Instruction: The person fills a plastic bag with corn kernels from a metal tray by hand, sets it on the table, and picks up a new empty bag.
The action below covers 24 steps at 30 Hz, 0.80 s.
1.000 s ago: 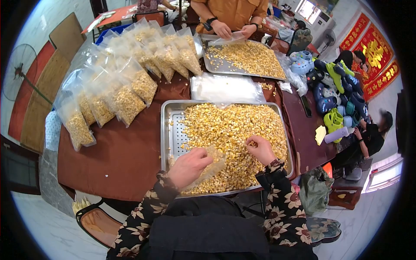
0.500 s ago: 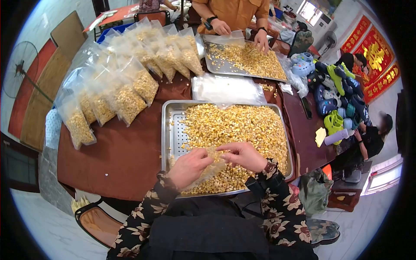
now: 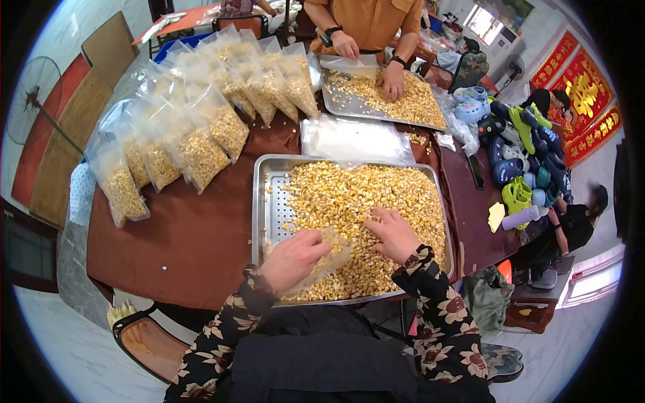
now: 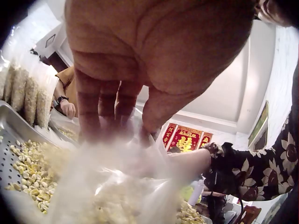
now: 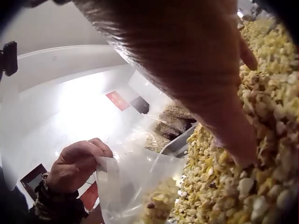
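Note:
In the head view, my left hand (image 3: pixel 290 260) pinches the top of a clear plastic bag (image 3: pixel 334 254) at the near left of a perforated metal tray (image 3: pixel 271 195). Some kernels lie in the bottom of that bag, as the right wrist view shows. Yellow and cream corn kernels (image 3: pixel 363 185) heap over most of the tray. My right hand (image 3: pixel 396 235), fingers spread, touches the heap to the right of the bag. Its fingertips press in among the kernels in the right wrist view.
Behind the tray lies a stack of flat clear bags (image 3: pixel 356 141). Many filled bags (image 3: pixel 201 144) stand at the back left. Across the table, a person in orange (image 3: pixel 363 27) works at a second tray (image 3: pixel 336 107). Shoes (image 3: pixel 514 154) and a purple bottle (image 3: pixel 521 217) sit on the right.
My right hand went from the kernels to the bag, then back right onto the heap with fingers spread. My left hand stays on the bag. The other person's hand reached into their tray.

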Motion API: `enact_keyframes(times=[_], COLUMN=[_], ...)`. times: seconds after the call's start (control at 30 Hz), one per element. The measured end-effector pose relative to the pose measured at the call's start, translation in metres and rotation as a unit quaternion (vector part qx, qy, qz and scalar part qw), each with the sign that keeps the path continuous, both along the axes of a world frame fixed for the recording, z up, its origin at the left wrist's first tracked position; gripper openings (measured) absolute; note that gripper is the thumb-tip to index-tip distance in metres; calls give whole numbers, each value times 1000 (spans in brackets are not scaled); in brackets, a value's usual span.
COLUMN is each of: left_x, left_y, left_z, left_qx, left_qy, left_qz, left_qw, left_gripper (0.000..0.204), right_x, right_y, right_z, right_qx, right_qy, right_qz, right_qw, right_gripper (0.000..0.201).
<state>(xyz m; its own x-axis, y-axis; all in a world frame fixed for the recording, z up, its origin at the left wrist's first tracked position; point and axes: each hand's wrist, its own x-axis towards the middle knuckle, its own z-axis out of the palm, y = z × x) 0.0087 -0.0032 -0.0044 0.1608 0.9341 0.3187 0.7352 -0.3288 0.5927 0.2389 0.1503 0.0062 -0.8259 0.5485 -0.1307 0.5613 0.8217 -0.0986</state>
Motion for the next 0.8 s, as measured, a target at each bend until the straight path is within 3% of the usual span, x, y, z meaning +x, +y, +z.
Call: enact_keyframes(times=[0.03, 0.13, 0.17, 0.23, 0.3, 0.37, 0.5, 0.63, 0.8], left_x=[1, 3, 3, 3, 3, 4, 6, 7, 5], left_y=[0, 2, 2, 2, 2, 2, 3, 3, 1], left_z=[0, -1, 0, 0, 1, 1, 2, 0, 4], left_qx=[0, -3, -4, -7, -8, -11, -13, -12, -11], left_qy=[0, 7, 11, 15, 17, 17, 14, 12, 13], left_qz=[-1, -15, -16, -18, -18, -18, -20, -20, -10], left_qw=[1000, 1000, 1000, 1000, 1000, 1000, 1000, 1000, 1000], left_gripper=[13, 15, 14, 14, 14, 15, 16, 17, 17], right_x=[4, 14, 19, 23, 24, 20, -3, -25, -40], right_y=[1, 7, 12, 19, 22, 22, 5, -9, -26], right_z=[-3, -22, -30, -37, -35, -23, 6, 7, 42], right_qx=[0, -75, -75, -106, -125, -376, -413, -389, -415], right_qy=[0, 132, 133, 254, 274, 259, 291, 296, 194], right_qz=[-1, -113, -113, -127, -153, -322, -270, -177, -122], right_qw=[1000, 982, 982, 953, 941, 829, 819, 854, 881], right_gripper=[49, 26, 26, 22, 16, 14, 13, 15, 26])
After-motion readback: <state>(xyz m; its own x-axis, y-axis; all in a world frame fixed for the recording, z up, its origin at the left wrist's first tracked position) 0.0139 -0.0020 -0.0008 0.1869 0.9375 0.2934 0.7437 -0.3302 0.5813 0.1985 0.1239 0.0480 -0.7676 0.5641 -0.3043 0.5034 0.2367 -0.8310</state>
